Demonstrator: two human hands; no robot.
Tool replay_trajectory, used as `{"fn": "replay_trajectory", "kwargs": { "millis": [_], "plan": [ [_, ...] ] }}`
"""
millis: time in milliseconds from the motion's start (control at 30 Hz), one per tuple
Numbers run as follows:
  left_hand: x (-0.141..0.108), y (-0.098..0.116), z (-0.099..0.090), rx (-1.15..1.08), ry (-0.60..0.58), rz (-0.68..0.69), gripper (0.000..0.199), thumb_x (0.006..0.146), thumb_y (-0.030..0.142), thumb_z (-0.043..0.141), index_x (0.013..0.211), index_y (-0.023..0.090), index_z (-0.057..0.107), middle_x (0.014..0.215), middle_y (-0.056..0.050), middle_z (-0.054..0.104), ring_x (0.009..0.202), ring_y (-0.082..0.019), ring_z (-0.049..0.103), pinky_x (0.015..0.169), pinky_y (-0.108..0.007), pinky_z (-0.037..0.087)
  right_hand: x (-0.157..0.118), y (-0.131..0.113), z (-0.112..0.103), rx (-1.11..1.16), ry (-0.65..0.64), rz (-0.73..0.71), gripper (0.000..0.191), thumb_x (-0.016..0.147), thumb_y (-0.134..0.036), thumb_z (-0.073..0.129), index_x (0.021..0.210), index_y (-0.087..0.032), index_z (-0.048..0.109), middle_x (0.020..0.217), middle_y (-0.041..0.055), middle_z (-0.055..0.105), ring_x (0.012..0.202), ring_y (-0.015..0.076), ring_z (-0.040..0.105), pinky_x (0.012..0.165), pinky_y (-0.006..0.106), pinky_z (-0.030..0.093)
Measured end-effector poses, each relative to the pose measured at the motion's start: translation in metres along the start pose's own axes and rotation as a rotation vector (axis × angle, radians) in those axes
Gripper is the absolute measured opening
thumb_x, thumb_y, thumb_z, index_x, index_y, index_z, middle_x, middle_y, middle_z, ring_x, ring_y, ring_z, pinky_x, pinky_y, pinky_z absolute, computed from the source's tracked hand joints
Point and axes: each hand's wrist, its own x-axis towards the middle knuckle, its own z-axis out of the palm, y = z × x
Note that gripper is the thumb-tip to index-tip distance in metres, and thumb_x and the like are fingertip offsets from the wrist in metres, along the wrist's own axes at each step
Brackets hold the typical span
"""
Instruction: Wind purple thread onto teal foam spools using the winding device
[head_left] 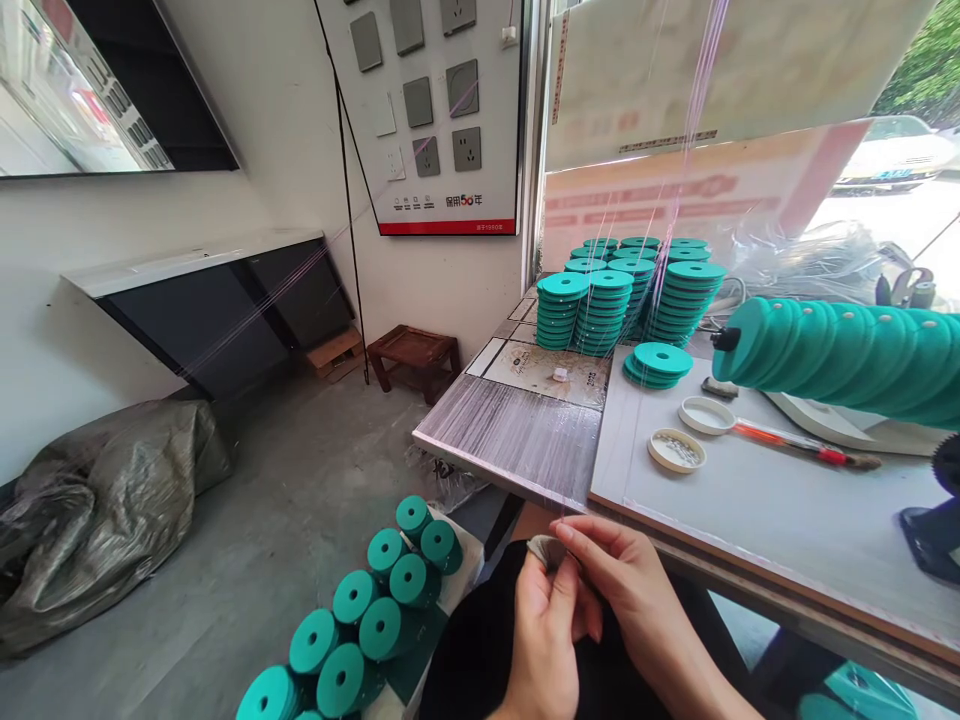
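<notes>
My left hand (pixel 549 630) and my right hand (pixel 626 580) meet above my lap, just off the table's front edge. A greyish piece of cloth or finger cover (pixel 545 548) sits at the left fingertips, and I cannot tell whether it is worn or held. Thumb and index finger of the right hand are pinched close beside it. Whatever lies between the fingers is too small or hidden to name. Pale purple threads (pixel 686 150) run down from above toward the stacked green discs (pixel 562 310) on the table.
A shallow dish of small shiny pieces (pixel 676 452), its lid (pixel 706 415), and a red-handled brush (pixel 810 450) lie on the white board. Right of them, a rod carries several green discs (pixel 847 345). Green rolls (pixel 382 628) stand low at left; a wooden stool (pixel 414 358) is behind.
</notes>
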Motion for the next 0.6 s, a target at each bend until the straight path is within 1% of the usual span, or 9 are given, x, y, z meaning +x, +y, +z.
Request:
{"fn": "replay_trajectory", "kwargs": {
  "millis": [100,233,333,433,533,600],
  "plan": [
    [0.001,-0.001,0.0,0.006,0.013,0.026,0.037,0.075,0.047,0.053,0.09,0.014,0.048,0.056,0.006,0.035,0.05,-0.002,0.032,0.047,-0.015,0.027,-0.002,0.001,0.0,0.012,0.014,-0.021,0.054,0.06,-0.054,0.065,0.087,-0.008,0.057,0.038,-0.0017,0.047,0.029,0.0101,0.043,0.031,0.017,0.031],
    [0.001,-0.003,-0.001,-0.007,0.036,0.036,0.033,0.077,0.045,0.052,0.086,0.014,0.045,0.056,0.006,0.036,0.05,-0.002,0.033,0.048,-0.014,0.028,-0.003,0.003,0.0,0.027,0.023,-0.029,0.052,0.061,-0.052,0.065,0.086,-0.007,0.058,0.036,-0.0015,0.046,0.031,0.0095,0.042,0.035,0.02,0.036],
    [0.001,-0.004,-0.001,-0.011,0.042,0.039,0.033,0.077,0.046,0.051,0.084,0.014,0.045,0.056,0.006,0.037,0.05,-0.002,0.033,0.048,-0.014,0.028,-0.003,0.003,0.001,0.048,0.033,-0.032,0.051,0.059,-0.052,0.066,0.083,-0.008,0.056,0.037,-0.0019,0.046,0.031,0.0093,0.041,0.036,0.021,0.036],
    [0.001,-0.004,-0.001,-0.013,0.046,0.038,0.031,0.079,0.044,0.048,0.083,0.014,0.044,0.054,0.006,0.037,0.049,-0.002,0.033,0.048,-0.014,0.027,-0.004,0.005,0.0,0.072,0.051,-0.036,0.048,0.058,-0.052,0.067,0.079,-0.011,0.052,0.043,-0.0028,0.048,0.032,0.0091,0.042,0.035,0.021,0.035],
    [0.002,-0.004,-0.001,-0.014,0.047,0.04,0.029,0.081,0.043,0.047,0.083,0.014,0.045,0.053,0.006,0.038,0.048,-0.002,0.033,0.047,-0.013,0.027,-0.004,0.009,-0.002,0.115,0.062,-0.037,0.042,0.061,-0.049,0.065,0.076,-0.014,0.049,0.044,-0.0076,0.039,0.031,0.0072,0.04,0.034,0.021,0.035],
    [0.002,-0.005,-0.001,-0.008,0.044,0.038,0.028,0.081,0.042,0.046,0.083,0.014,0.045,0.052,0.006,0.038,0.047,-0.001,0.033,0.047,-0.013,0.025,-0.004,0.011,-0.004,0.169,0.064,-0.05,0.037,0.064,-0.047,0.063,0.073,-0.016,0.045,0.048,-0.0082,0.037,0.033,0.0056,0.04,0.034,0.019,0.036]
  ]
}}
